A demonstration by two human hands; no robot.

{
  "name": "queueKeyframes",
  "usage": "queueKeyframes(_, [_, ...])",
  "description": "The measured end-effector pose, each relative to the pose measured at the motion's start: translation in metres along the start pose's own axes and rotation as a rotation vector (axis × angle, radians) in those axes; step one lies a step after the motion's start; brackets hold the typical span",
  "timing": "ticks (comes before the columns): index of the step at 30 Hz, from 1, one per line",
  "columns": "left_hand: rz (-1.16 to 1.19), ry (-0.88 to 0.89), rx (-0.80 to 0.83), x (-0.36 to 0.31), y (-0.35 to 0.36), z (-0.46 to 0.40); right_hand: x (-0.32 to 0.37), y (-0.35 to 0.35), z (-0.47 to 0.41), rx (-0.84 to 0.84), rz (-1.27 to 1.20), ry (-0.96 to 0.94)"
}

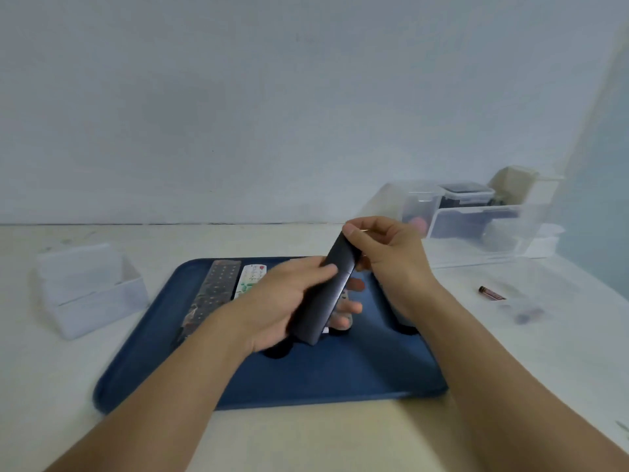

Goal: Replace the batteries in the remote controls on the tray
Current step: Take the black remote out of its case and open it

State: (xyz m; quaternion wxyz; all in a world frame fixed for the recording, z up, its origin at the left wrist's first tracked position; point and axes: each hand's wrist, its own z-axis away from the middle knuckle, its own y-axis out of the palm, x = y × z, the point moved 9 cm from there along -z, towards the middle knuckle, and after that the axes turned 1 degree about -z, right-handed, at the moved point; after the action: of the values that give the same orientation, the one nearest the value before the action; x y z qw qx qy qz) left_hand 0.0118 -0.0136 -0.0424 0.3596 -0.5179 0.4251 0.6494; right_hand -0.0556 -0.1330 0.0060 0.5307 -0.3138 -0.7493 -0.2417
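A dark grey remote [323,294] is held tilted above the blue tray [340,369], back side up. My left hand [292,301] wraps its lower body, thumb across the back. My right hand [384,253] pinches the remote's upper end, thumb on the top edge. A long black remote [211,294] in a clear wrap and a white remote [250,277] lie side by side on the tray's far left. One battery [492,293] lies on the table to the right of the tray. A blurred dark object [527,313] lies near it.
A clear plastic box [88,291] with its lid up stands left of the tray. Several clear storage containers [476,216] are stacked at the back right against the wall. The table's front edge runs just below the tray.
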Motion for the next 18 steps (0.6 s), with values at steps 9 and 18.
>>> queueKeyframes(9, [-0.349,0.175,-0.227,-0.013,-0.014,-0.001,0.001,0.007,-0.001,0.117,0.121,-0.041])
queueKeyframes(18, [-0.374,0.182,-0.293,-0.009,-0.017,-0.002,-0.003,0.005,-0.005,0.108,0.109,-0.023])
